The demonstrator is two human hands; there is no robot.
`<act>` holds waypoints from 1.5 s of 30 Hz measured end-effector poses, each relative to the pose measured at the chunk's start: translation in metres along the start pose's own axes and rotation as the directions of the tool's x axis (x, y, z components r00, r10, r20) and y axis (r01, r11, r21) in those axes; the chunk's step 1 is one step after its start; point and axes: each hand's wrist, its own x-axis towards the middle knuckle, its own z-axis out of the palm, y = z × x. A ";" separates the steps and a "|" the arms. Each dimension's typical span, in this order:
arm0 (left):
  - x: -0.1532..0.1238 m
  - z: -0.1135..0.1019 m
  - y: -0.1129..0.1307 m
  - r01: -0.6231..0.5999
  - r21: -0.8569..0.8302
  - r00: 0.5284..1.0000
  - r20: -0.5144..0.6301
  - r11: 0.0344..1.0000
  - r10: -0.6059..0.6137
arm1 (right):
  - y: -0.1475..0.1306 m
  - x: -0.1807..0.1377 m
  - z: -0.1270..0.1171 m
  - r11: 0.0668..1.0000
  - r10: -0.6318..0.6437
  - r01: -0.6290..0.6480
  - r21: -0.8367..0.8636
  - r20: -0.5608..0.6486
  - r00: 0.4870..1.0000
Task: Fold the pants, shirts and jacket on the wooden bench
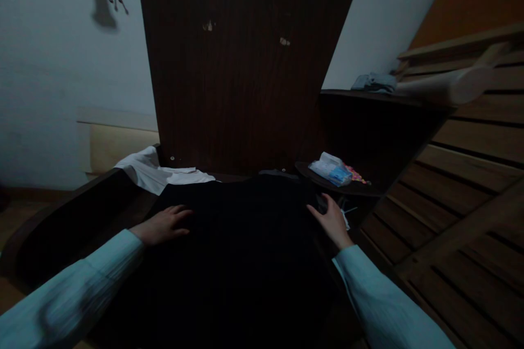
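A black garment (241,240) lies spread flat over a dark wooden surface in front of me. My left hand (164,224) rests palm down on its left part, fingers stretched out. My right hand (332,222) lies at the garment's right edge, fingers extended and flat. Both arms wear light blue sleeves. Neither hand holds anything.
A tall dark wooden board (241,60) stands upright behind the garment. A white cloth (158,173) lies at the back left. A plastic-wrapped blue and white packet (332,169) sits on a small dark shelf at right. Wooden slats (462,218) run along the right side.
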 end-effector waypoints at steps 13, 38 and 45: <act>0.042 0.061 0.044 0.083 0.152 0.989 -0.131 0.985 -0.063 | 0.012 0.014 0.018 0.962 0.203 -0.182 -0.202 0.086 0.975; 0.042 0.064 0.039 0.067 0.104 0.982 -0.185 0.992 -0.047 | -0.084 -0.050 0.042 0.804 -0.584 0.526 0.277 0.531 0.614; 0.041 0.061 0.042 0.077 0.086 0.985 -0.158 0.993 -0.063 | -0.089 -0.015 0.028 0.833 -0.540 0.394 0.388 0.413 0.734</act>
